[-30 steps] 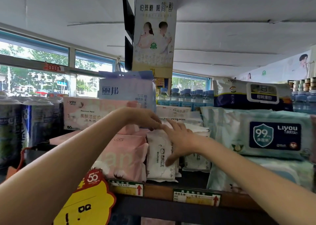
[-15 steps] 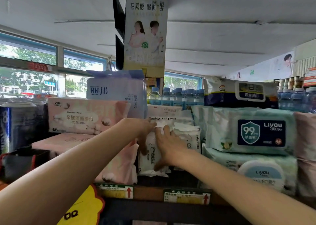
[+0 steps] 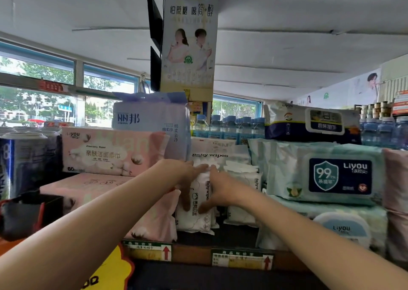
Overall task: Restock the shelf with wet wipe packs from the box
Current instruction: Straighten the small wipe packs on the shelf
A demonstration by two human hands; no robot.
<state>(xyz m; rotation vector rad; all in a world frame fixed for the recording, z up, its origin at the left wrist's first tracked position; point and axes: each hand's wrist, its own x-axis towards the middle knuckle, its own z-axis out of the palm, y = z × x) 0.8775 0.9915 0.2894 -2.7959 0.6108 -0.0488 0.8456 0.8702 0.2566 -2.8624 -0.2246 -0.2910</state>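
Note:
A white baby wipes pack (image 3: 199,220) stands upright at the front of the shelf (image 3: 192,251), between pink packs and a second white pack (image 3: 242,214). My left hand (image 3: 187,178) holds its upper left part, fingers over the top edge and thumb down the front. My right hand (image 3: 218,191) holds its right side the same way, fingers at the top and thumb on the front face. The fingertips of both hands nearly meet above the pack. More baby wipes packs (image 3: 212,151) lie stacked behind. The box is out of view.
Pink tissue packs (image 3: 103,150) fill the left side, with a blue tissue bag (image 3: 150,122) on top. Large green Liyou wipe packs (image 3: 320,172) are stacked at the right. Cans (image 3: 19,159) stand at the far left, water bottles (image 3: 229,126) behind. Price tags (image 3: 240,260) line the shelf edge.
Both hands have slid in onto the front white pack: the left came down from above it, and the right shifted from lying flat across the packs to its right side.

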